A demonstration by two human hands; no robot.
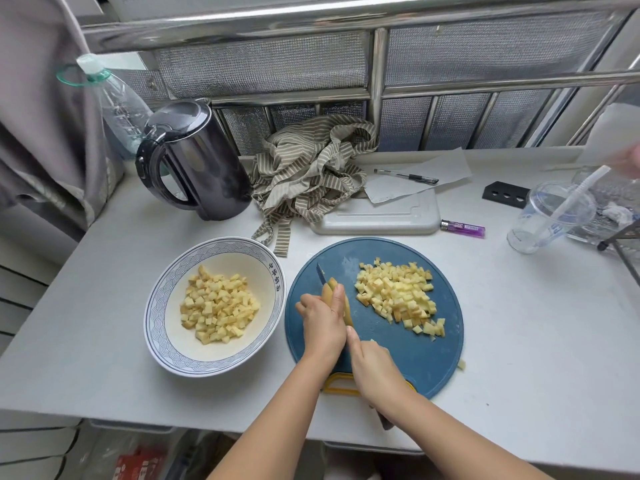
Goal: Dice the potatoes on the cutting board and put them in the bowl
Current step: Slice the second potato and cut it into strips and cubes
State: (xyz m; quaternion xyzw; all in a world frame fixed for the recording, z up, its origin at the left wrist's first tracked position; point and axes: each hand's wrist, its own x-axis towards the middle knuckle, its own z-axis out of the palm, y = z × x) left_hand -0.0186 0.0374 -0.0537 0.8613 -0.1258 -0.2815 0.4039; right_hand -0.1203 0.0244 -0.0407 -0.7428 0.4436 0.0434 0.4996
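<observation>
Head: pale potato cubes [398,293] on round board [420,362]

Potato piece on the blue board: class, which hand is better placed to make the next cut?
Right. The right hand already grips the knife, whose blade tip shows beyond the potato piece. The left hand is curled over that piece, steadying it on the cutting board.

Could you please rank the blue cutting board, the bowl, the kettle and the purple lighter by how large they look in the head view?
1. blue cutting board
2. bowl
3. kettle, which stands farther from the camera, so its rank against the bowl is unsure
4. purple lighter
</observation>
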